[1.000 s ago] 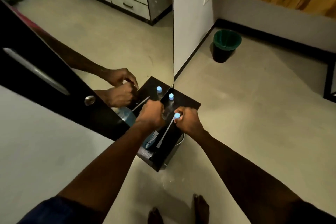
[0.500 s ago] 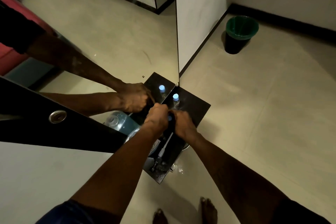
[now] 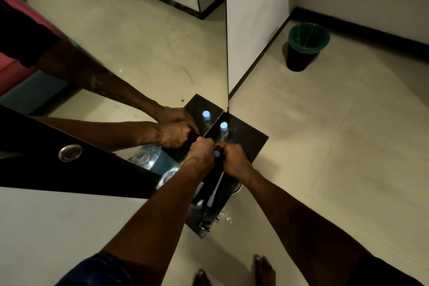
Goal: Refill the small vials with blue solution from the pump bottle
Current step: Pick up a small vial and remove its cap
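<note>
A mirror (image 3: 139, 53) stood against the black shelf (image 3: 250, 139), doubling the hands. The left hand (image 3: 202, 155) and right hand (image 3: 234, 160) were pressed close together over the shelf, both curled around a small vial with a pale blue cap (image 3: 217, 153) between them, though the grip itself was dim. A second capped vial (image 3: 224, 129) stood just beyond, apart from the knuckles. A thin white tube (image 3: 214, 190) ran back beneath the wrists.

A vial (image 3: 223, 128) stands on the shelf (image 3: 251, 140) against the mirror (image 3: 139, 58), just behind both hands (image 3: 235, 161). A bin (image 3: 306, 45) sits on the floor (image 3: 336, 134) far right.
</note>
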{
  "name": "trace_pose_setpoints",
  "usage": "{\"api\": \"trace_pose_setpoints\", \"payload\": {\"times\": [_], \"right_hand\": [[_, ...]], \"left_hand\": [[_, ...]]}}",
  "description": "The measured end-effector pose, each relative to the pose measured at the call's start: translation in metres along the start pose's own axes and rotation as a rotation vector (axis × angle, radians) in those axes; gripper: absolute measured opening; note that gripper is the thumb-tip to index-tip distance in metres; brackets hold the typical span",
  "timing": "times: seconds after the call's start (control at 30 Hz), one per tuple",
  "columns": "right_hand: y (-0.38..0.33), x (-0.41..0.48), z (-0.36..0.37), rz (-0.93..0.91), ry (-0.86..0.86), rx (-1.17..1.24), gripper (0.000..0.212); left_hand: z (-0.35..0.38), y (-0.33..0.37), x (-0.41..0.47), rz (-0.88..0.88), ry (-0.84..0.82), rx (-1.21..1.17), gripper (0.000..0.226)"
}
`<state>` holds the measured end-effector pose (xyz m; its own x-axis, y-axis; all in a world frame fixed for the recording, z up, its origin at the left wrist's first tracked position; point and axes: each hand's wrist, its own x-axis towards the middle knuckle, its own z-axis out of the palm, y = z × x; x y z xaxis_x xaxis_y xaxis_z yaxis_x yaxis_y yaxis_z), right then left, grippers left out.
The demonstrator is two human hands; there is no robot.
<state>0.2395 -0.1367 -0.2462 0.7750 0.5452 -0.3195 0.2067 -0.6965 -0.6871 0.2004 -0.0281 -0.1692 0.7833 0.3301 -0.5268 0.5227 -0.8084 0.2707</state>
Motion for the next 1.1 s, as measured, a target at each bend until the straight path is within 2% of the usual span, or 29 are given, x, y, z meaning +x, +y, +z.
{"api": "trace_pose_setpoints", "payload": {"times": [0.13,0.27,0.4,0.47,0.57,0.67,0.83,0.93,1.1], "right_hand": [[0.002,-0.002,-0.001,-0.031,-0.006,-0.018,0.015],[0.002,-0.007,-0.008,-0.013,0.045,0.019,0.024],[0.012,-0.035,0.005,0.139,0.242,0.027,0.056],[0.016,-0.046,0.018,0.253,0.306,0.097,0.056],[0.013,-0.046,0.031,0.305,0.409,0.175,0.030],[0.003,-0.045,0.031,0.349,0.406,0.199,0.017],[0.001,-0.045,0.020,0.394,0.412,0.266,0.013],[0.001,-0.040,0.013,0.447,0.400,0.270,0.021],[0.004,-0.027,0.012,0.542,0.396,0.303,0.039]], "left_hand": [[-0.006,0.004,-0.002,-0.065,-0.089,0.110,0.045],[-0.007,0.006,-0.003,-0.032,-0.055,0.116,0.033],[-0.014,0.010,-0.009,0.004,-0.025,0.043,0.015],[-0.020,0.011,-0.011,0.017,-0.026,0.043,0.033],[-0.030,0.012,-0.016,0.030,-0.040,0.062,0.071],[-0.037,0.011,-0.021,0.003,-0.071,0.078,0.083],[-0.040,0.008,-0.022,0.026,-0.042,0.063,0.074],[-0.044,0.006,-0.019,0.049,-0.018,0.052,0.069],[-0.040,-0.001,-0.012,0.109,0.070,-0.040,0.039]]}}
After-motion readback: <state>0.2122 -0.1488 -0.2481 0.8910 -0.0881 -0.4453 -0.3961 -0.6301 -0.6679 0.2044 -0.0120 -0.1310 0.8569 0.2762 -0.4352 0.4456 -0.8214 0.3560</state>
